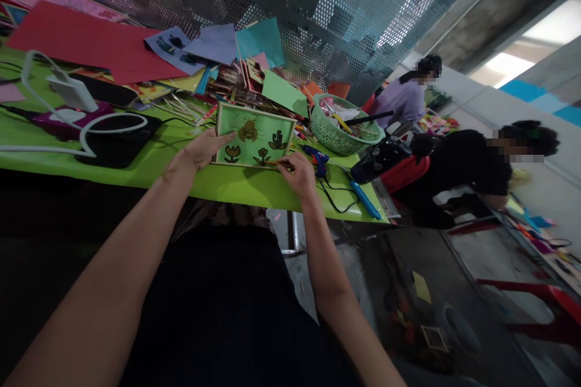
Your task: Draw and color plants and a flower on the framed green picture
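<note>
My left hand (205, 148) grips the left edge of a framed picture (275, 118), its thumb over the front. The picture has a pale wooden border and a green ground with dark cut-out flowers and a bee-like figure. It is tilted up towards me above the table's front part. At its lower right, my right hand (298, 173) is closed round a thin yellowish stick (272, 162) whose tip points at the middle flower. Whether that tip touches the picture I cannot tell. A blue glue gun (318, 157) lies just right of my right hand.
On the green table (218, 184) are coloured papers (91, 39), loose sticks (184, 106), a power strip (68, 118) with a white cable, a green basket (336, 136) and a blue tool (365, 198). A perforated metal screen stands behind. Two people sit at the right.
</note>
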Demonstrator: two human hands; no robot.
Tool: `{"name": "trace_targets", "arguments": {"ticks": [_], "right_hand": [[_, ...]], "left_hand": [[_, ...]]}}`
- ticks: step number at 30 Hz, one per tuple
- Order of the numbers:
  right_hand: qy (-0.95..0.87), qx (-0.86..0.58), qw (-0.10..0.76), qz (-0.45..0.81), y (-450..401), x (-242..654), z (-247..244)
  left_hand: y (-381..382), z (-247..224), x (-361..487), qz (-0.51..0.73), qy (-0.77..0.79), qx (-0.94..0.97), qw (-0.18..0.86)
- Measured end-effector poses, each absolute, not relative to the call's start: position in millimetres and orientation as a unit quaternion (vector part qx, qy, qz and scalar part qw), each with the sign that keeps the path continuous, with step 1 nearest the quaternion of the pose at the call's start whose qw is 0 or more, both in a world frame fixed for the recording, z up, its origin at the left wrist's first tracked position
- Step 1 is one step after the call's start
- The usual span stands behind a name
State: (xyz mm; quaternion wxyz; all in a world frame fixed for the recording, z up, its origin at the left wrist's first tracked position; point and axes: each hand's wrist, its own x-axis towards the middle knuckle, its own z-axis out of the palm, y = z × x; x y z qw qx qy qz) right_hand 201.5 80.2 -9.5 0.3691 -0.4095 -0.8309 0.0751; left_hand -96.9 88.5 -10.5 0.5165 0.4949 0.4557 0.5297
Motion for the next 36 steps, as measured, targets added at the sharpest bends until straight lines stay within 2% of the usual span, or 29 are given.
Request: {"name": "trace_targets", "arguments": {"ticks": [27, 32, 36], "right_hand": [[-0.813, -0.417, 0.399, 0.082, 81.5, 198.8, -10.6], [-0.777, -0.403, 0.466, 0.126, 80.2, 202.3, -9.8], [-0.692, -0.405, 0.553, 0.226, 83.5, 206.9, -10.4]], "left_hand": [[92.6, -15.4, -99.1, 0.556, 0.435, 0.466, 0.534], [95.3, -18.8, -98.2, 0.562, 0.43, 0.453, 0.543], [93.8, -19.2, -100.1, 0.568, 0.42, 0.45, 0.546]]}}
